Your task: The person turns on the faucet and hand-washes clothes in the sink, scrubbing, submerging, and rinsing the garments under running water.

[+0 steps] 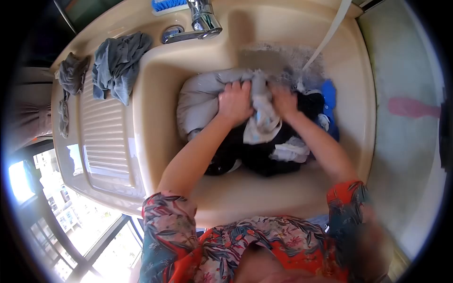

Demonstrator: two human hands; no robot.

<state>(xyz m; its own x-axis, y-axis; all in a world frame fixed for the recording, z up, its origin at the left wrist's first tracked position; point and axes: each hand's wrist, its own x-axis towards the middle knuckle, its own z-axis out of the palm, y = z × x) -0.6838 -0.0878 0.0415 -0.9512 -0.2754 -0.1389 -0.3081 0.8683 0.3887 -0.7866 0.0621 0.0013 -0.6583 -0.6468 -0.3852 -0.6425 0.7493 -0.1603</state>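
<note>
A pale, patterned wet cloth (262, 125) hangs between my two hands over the basin. My left hand (236, 101) is closed on its left side, fingers curled and knuckles up. On the right side my right hand (284, 101) grips it too, slightly blurred by motion. Left of my left hand bulges a large light-grey garment (198, 96). Below the hands lie black garments (262, 158) and a small white cloth (290, 151). A blue item (329, 96) rests against the pile at the right. My fingertips are partly hidden in the fabric.
The beige sink (365, 118) has a ribbed drainboard (106, 137) at left, with a grey cloth (118, 66) and a darker cloth (73, 73) on it. A chrome tap (203, 23) juts from the back. A pale hose (330, 35) reaches into foamy water (306, 59). A blue-bristled brush (169, 4) lies behind.
</note>
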